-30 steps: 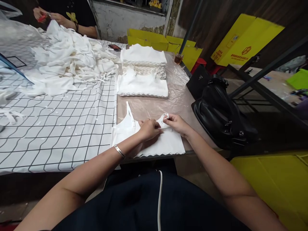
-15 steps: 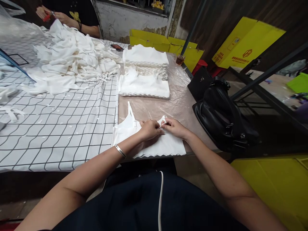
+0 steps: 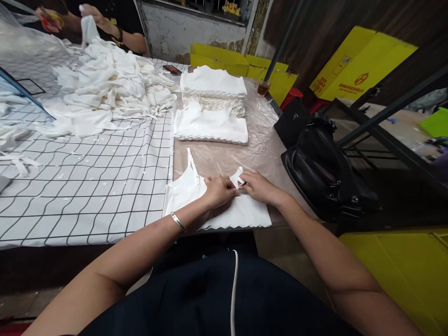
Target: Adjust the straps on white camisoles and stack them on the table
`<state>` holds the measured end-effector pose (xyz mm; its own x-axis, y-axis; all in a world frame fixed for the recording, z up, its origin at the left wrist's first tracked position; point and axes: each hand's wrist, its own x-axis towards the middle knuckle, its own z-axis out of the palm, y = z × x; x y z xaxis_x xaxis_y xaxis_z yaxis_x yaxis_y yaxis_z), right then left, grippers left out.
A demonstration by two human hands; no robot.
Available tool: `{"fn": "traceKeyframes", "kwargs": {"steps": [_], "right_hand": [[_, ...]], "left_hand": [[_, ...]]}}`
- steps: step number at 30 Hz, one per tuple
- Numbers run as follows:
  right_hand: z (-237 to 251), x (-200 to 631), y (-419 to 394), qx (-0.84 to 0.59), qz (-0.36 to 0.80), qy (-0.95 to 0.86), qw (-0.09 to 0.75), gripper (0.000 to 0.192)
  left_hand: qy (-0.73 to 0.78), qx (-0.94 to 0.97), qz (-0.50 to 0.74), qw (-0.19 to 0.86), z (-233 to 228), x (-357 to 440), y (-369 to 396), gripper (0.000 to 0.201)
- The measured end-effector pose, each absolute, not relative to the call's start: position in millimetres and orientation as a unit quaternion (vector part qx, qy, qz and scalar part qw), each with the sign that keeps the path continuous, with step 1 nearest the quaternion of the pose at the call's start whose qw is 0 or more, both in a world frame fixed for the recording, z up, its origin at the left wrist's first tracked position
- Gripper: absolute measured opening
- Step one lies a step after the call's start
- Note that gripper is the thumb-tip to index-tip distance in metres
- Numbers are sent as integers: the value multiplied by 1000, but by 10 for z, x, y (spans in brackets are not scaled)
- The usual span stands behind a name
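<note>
Since a second earlier, the co-worker's hand (image 3: 91, 13) at the far end had lifted a white piece up from the heap (image 3: 105, 88), and the person's hands had drawn closer together. The table (image 3: 87, 186) wore a black-gridded white cloth beside crinkled clear plastic. A folded stack (image 3: 211, 109) lay beyond. The flat white top (image 3: 217, 205), scallop-hemmed, lay at the near edge. The left hand (image 3: 219, 190) pressed it down; the right hand (image 3: 257, 186) pinched its strap (image 3: 238, 176) just above.
</note>
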<state>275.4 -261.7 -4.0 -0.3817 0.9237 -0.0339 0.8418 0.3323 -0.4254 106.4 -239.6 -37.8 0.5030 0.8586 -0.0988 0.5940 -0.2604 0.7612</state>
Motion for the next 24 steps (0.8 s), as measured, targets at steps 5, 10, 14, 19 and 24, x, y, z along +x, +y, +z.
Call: {"fn": "traceKeyframes", "kwargs": {"steps": [5, 10, 14, 19, 24], "right_hand": [[-42, 2746, -2614, -564, 313, -748, 159, 10], [-73, 2732, -2519, -579, 567, -478, 337, 13], [-4, 2757, -2148, -568, 616, -339, 427, 5], [51, 2764, -1638, -623, 575, -347, 401, 10], [-58, 2667, -1511, -656, 553, -392, 332, 21]], "left_hand": [[458, 827, 159, 284, -364, 1022, -2498, 11], [308, 933, 172, 78, -420, 839, -2908, 39], [187, 973, 100, 92, -555, 717, -3110, 67], [186, 973, 70, 113, -615, 684, -3113, 72], [187, 973, 85, 104, -592, 735, -3117, 73]]}}
